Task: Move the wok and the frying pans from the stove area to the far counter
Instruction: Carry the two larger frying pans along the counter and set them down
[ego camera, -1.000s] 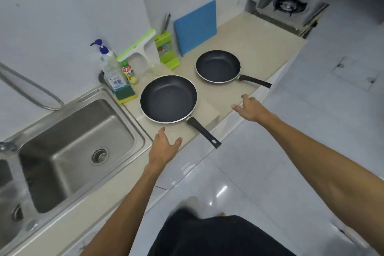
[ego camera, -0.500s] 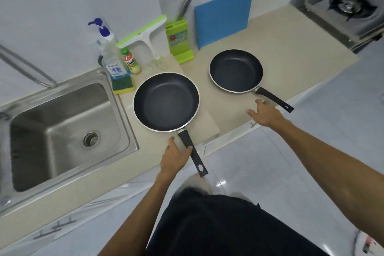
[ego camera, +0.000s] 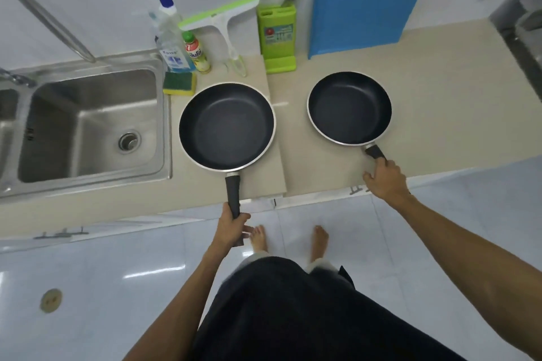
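Black, both frying pans sat on the beige counter [ego camera: 440, 102]: left hand [ego camera: 231, 227] clenched the larger pan [ego camera: 226, 126] by its handle beside the sink [ego camera: 88, 123]; right hand [ego camera: 384, 177] grasped the smaller pan [ego camera: 349, 108] by its handle.

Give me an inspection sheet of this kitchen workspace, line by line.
Surface: beige stone counter, pans resting on it.
Job's things: large black frying pan near the steel sink; smaller black frying pan to its right; no wok seen.
Clutter: soap pump bottle, green-yellow sponge, green-edged squeegee, green knife block, blue board.
Grippers: left hand grips the large pan's handle; right hand on the small pan's handle.
Cables: nothing seen.
Surroundings: white tiled floor, bare feet.
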`<state>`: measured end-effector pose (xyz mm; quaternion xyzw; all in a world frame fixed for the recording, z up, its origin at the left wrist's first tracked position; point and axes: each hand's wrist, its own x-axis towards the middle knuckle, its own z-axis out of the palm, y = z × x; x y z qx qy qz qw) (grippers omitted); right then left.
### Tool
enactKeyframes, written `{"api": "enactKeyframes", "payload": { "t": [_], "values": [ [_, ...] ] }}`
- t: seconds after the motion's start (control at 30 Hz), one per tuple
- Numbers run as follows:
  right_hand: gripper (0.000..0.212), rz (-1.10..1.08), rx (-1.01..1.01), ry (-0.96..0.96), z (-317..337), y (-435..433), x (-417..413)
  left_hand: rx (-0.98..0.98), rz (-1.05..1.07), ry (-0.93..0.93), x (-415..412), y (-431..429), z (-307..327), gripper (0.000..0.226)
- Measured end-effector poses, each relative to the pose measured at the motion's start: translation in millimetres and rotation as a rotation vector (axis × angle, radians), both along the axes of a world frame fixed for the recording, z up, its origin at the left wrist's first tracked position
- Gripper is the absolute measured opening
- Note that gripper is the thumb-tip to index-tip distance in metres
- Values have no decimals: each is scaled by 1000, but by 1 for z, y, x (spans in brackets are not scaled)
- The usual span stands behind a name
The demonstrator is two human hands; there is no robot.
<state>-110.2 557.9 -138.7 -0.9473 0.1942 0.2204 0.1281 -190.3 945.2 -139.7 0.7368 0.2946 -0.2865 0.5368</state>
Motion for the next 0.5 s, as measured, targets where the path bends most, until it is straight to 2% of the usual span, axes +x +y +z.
{"api": "enactKeyframes", "payload": {
  "t": [0.1, 0.23, 0.43, 0.5],
  "values": [
    [50, 43, -21, 38, -7, -19, 6, -107, 181, 25, -4, -20, -1, 30],
    [51, 34, 11, 72, -14, -48, 18, -138, 287, 59, -7, -54, -2, 41],
    [54, -22, 167, 182, -37, -72, 21, -145, 413, 14, -10, -89, -10, 15],
    [50, -21, 190, 181, -40, -74, 23, -128, 422, 14, -8, -93, -12, 18]
  ]
}}
